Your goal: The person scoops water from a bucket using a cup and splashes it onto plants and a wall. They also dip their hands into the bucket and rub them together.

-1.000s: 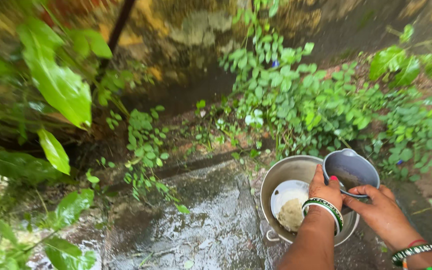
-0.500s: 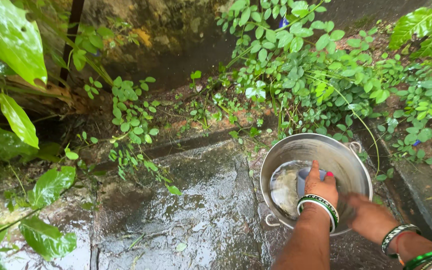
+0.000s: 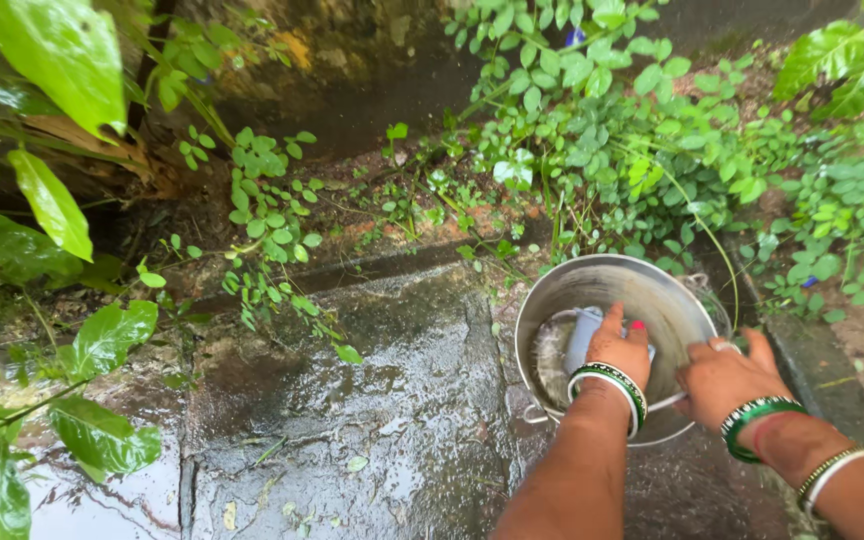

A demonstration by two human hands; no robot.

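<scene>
A round steel pot (image 3: 642, 276) stands on wet stone paving at the lower right. Inside it lies a grey plastic jug (image 3: 584, 332) on top of a pale plate (image 3: 548, 356) with some murky water. My left hand (image 3: 620, 348), with green and white bangles at the wrist, reaches into the pot and grips the jug. My right hand (image 3: 724, 374) closes over the pot's right rim, thumb side inward. Both forearms come in from the bottom right.
Wet stone slabs (image 3: 372, 400) spread left of the pot, with a puddle at the bottom left. Leafy green plants (image 3: 632, 140) crowd behind and to the right of the pot. Large leaves (image 3: 62, 60) hang at the left. A damp wall (image 3: 372, 60) rises behind.
The jug, held above the pot's right edge a second ago, has gone down into the pot. My right hand left the jug and took the pot's rim. The view tilted down.
</scene>
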